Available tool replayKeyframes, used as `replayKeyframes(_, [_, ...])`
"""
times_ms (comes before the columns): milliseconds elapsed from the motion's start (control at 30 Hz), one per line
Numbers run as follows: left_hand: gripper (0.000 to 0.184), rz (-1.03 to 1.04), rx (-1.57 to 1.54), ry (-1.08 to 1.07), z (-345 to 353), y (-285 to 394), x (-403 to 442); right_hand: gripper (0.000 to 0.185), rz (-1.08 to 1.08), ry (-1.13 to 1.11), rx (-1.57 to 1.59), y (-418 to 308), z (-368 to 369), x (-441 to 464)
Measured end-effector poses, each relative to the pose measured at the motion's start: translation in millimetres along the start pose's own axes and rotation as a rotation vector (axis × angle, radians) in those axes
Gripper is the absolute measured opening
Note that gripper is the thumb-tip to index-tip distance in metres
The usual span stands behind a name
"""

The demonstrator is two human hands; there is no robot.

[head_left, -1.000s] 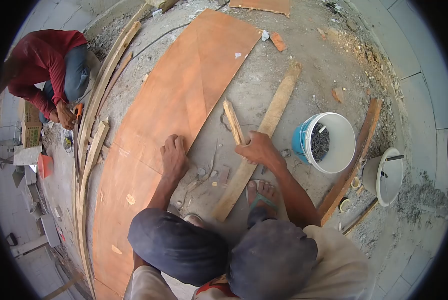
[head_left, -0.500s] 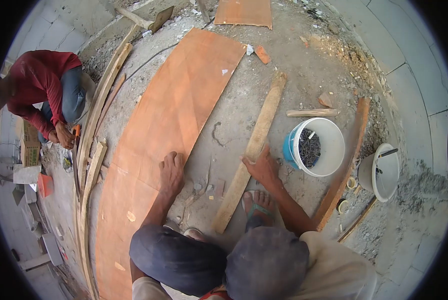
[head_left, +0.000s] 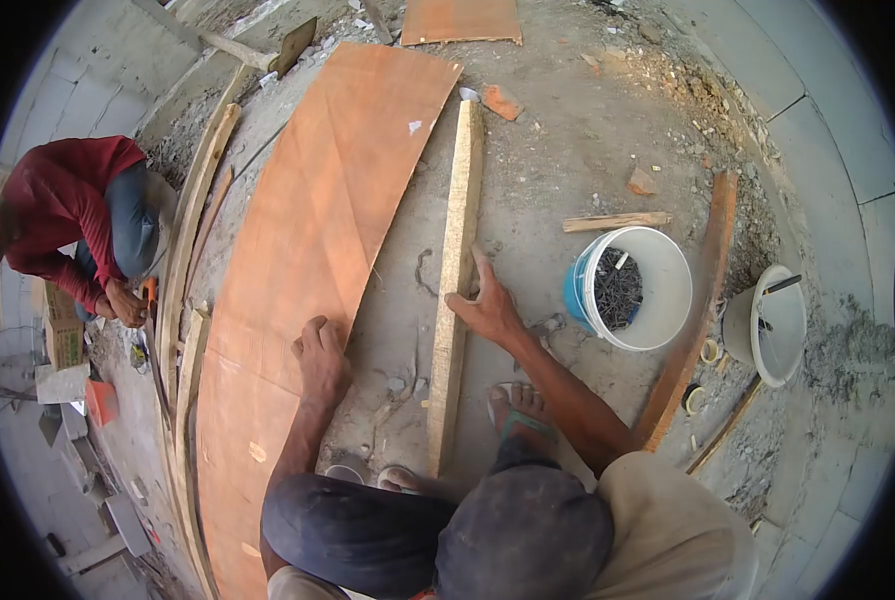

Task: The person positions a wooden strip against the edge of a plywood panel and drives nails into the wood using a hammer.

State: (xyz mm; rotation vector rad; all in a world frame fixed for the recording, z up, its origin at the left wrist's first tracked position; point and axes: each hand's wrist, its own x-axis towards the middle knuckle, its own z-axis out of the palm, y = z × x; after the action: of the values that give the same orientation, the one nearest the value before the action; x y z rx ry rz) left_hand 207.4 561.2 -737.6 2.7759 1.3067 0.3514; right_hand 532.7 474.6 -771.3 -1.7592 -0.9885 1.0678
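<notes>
A long orange-brown plywood sheet (head_left: 313, 210) lies on the ground in front of me. My left hand (head_left: 323, 365) rests on it near its right edge, with the fingers curled in; whether anything is inside them is hidden. To the right, a squared wooden batten (head_left: 456, 290) lies on the ground, roughly lengthwise to me and apart from the sheet. My right hand (head_left: 488, 310) holds the batten near its middle, thumb over its top and index finger stretched along its right side. The other fingers are partly hidden.
Right of my hand stands a white-and-blue bucket (head_left: 658, 285) of nails. Beyond it are a plank (head_left: 690, 330) and a second bucket (head_left: 780, 335). A short stick (head_left: 618, 222) lies behind. At left, a person in a red shirt (head_left: 73, 210) crouches by long timbers (head_left: 183, 270).
The batten has swung from a slant to nearly straight ahead, its far end moving left toward the plywood, with my right hand on it. My left hand stays on the sheet.
</notes>
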Motion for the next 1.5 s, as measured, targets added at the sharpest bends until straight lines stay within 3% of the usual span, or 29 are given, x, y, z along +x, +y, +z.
replayKeyframes(167, [0.048,-0.016,0.019,0.024,-28,-11,11,0.108,-0.093,-0.024,0.193,15,49,40])
replayKeyframes(233, [0.050,-0.045,0.008,-0.025,-40,-8,15,0.103,0.082,-0.124,0.466,-22,48,58])
replayKeyframes(333, [0.051,-0.066,-0.002,-0.043,-52,-2,18,0.104,0.090,-0.143,0.477,-24,64,113])
replayKeyframes(433, [0.051,-0.059,-0.003,-0.030,-54,-2,18,0.099,-0.146,-0.006,0.130,-11,80,152])
replayKeyframes(500, [0.051,-0.058,0.008,-0.024,-53,-2,18,0.094,0.150,-0.042,0.472,-50,64,150])
replayKeyframes(567, [0.051,-0.055,0.018,-0.017,-52,-4,20,0.085,0.246,-0.050,0.536,-62,61,157])
replayKeyframes(633, [0.053,-0.070,0.001,0.000,-50,-5,20,0.073,-0.131,0.100,-0.358,-57,67,162])
replayKeyframes(667, [0.053,-0.073,0.003,-0.004,-51,-7,21,0.073,-0.130,0.096,-0.356,-59,66,159])
replayKeyframes(733, [0.056,-0.080,0.028,-0.020,-53,-13,22,0.057,-0.414,-0.038,-0.659,-64,65,155])
replayKeyframes(767, [0.056,-0.080,0.033,-0.025,-58,-15,23,0.057,-0.412,-0.041,-0.653,-62,71,157])
replayKeyframes(833, [0.060,-0.098,0.081,-0.075,-70,-20,25,0.050,-0.693,-0.091,-0.832,-61,92,165])
replayKeyframes(933, [0.062,-0.094,0.103,-0.072,-87,-25,30,0.044,-0.762,-0.241,-1.052,-89,117,170])
replayKeyframes(967, [0.062,-0.104,0.113,-0.088,-93,-24,32,0.044,-0.764,-0.257,-1.035,-83,128,177])
replayKeyframes(1033, [0.063,-0.158,0.087,-0.095,-104,-22,38,0.043,-1.032,-0.251,-1.005,-69,153,194])
replayKeyframes(1067, [0.063,-0.174,0.101,-0.110,-107,-22,39,0.043,-1.039,-0.267,-0.983,-69,162,199])
replayKeyframes(1133, [0.063,-0.181,0.074,-0.125,-111,-24,39,0.034,-0.849,-0.597,-1.304,-73,170,204])
replayKeyframes(1167, [0.063,-0.201,0.079,-0.129,-110,-25,36,0.034,-0.864,-0.613,-1.298,-74,164,200])
replayKeyframes(1267, [0.063,-0.173,0.064,-0.121,-100,-26,37,0.020,-1.085,-0.416,-1.106,-69,129,183])
replayKeyframes(1367, [0.062,-0.147,0.056,-0.121,-90,-21,33,0.019,-1.070,-0.353,-1.107,-74,103,165])
replayKeyframes(1400, [0.060,-0.135,0.066,-0.106,-89,-18,32,0.015,-1.183,-0.288,-1.023,-65,96,165])
replayKeyframes(1500, [0.058,-0.123,0.061,-0.072,-84,-14,32,0.013,-1.261,-0.210,-0.986,-50,75,152])
